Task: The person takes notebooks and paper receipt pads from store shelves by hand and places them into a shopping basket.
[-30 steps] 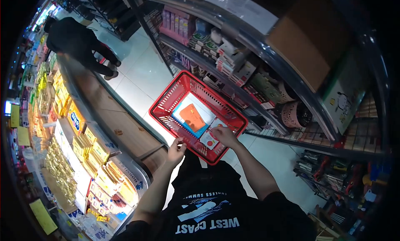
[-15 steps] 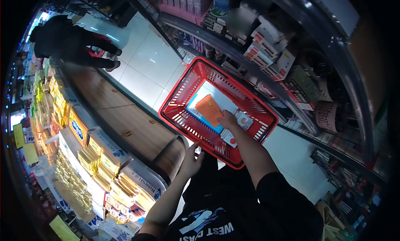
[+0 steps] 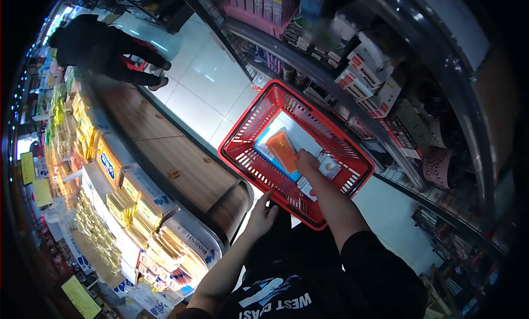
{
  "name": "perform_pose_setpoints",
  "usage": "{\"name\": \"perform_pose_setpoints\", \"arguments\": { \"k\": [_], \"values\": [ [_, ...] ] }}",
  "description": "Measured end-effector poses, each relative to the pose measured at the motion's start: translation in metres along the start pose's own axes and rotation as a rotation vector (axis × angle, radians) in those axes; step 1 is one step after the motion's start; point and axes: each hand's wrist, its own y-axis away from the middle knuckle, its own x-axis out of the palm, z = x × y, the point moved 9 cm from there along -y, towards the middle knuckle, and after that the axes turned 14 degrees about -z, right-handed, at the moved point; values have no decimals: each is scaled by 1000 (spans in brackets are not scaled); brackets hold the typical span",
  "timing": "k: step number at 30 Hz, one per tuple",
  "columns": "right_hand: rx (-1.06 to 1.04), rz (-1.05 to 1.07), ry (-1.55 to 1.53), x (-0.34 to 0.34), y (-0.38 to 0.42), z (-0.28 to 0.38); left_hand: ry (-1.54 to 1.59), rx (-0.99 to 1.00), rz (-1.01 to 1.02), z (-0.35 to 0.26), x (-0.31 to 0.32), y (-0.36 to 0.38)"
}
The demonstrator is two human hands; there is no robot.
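My right hand (image 3: 307,164) reaches down into a red shopping basket (image 3: 238,163) and has its fingers closed on the lower end of an orange packet (image 3: 282,150). Under the packet lies a blue and white flat item (image 3: 266,135), and small white packages (image 3: 329,168) sit beside my hand. My left hand (image 3: 262,215) is outside the basket by its near rim, with thumb and fingers apart and nothing visible between them.
A curved wooden counter (image 3: 165,153) with lit yellow snack boxes (image 3: 107,160) runs along the left. Stocked shelves (image 3: 308,62) with dark rails stand at the right. A person in dark clothes (image 3: 104,51) is at the upper left, beside the tiled floor (image 3: 204,71).
The view has shifted, so the basket and shelves appear slightly further right and lower. The orange packet is tilted more on its side in my right hand.
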Motion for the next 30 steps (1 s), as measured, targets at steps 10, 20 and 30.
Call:
{"name": "perform_pose_setpoints", "arguments": {
  "k": [10,20,30],
  "values": [
    [-38,59,-575,-62,45,-15,-18,192,-114,-15,-6,1],
    [-46,292,-1006,-175,164,0,712,-414,118,-56,37,2],
    [-41,280,-1034,-171,191,-17,996,-35,55,-92,37,7]
  ]
}}
